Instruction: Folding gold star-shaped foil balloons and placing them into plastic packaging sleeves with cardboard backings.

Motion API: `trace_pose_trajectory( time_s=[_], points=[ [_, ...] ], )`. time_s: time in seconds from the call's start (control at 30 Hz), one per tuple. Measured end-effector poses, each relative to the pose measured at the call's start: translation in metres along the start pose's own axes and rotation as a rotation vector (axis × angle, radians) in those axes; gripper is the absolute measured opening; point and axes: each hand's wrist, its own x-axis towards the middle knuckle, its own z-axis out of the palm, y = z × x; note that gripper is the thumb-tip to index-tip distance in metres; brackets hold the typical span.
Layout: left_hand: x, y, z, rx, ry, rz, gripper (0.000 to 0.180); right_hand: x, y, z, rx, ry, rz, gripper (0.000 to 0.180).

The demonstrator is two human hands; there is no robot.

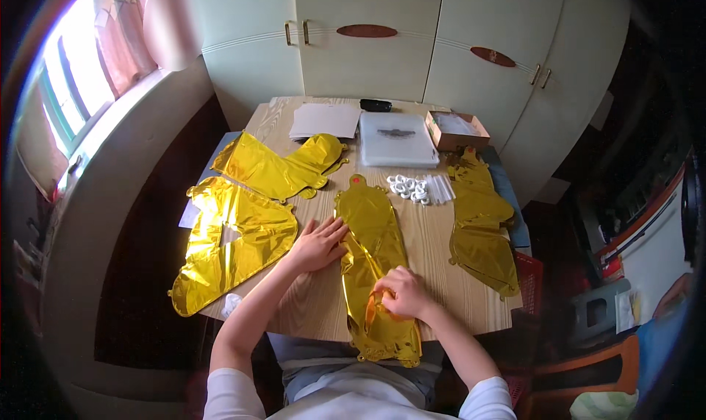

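Note:
A flat gold foil balloon (366, 208) lies lengthwise in front of me, its near end reaching over the table's front edge. My left hand (319, 245) rests open beside it, palm down, with fingertips on its left border. Lower down, my right hand (401, 293) is closed with curled fingers at the foil, which is creased and raised there. Orange tones show in the foil by those fingers; the fingertips themselves are partly hidden.
More gold foil balloons lie around: one at the far left (283, 168), one at the near left (237, 236), one at the right (478, 225). White rings (409, 188), clear tubes (440, 189), a clear plastic case (398, 142), paper (325, 120) and a cardboard box (457, 131) sit farther back.

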Motion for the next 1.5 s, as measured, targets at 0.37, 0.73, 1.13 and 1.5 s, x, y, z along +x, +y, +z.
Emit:
trace_pose_trajectory(
  time_s=[0.37, 0.73, 1.13, 1.5],
  points=[
    [-0.003, -0.001, -0.001, 0.020, -0.069, 0.011, 0.066, -0.008, -0.098, 0.019, -0.703, 0.027, -0.350, 0.010],
    [-0.003, 0.001, -0.006, 0.002, -0.099, -0.015, 0.065, -0.010, -0.108, 0.031, -0.711, -0.002, -0.332, 0.009],
    [-0.003, -0.004, 0.000, 0.066, -0.088, -0.019, 0.070, -0.004, -0.054, -0.011, -0.299, -0.070, -0.275, 0.033],
    [-0.018, 0.014, -0.003, 0.017, 0.012, -0.007, 0.077, -0.017, -0.026, -0.003, -0.208, -0.201, -0.149, 0.045]
  ],
)
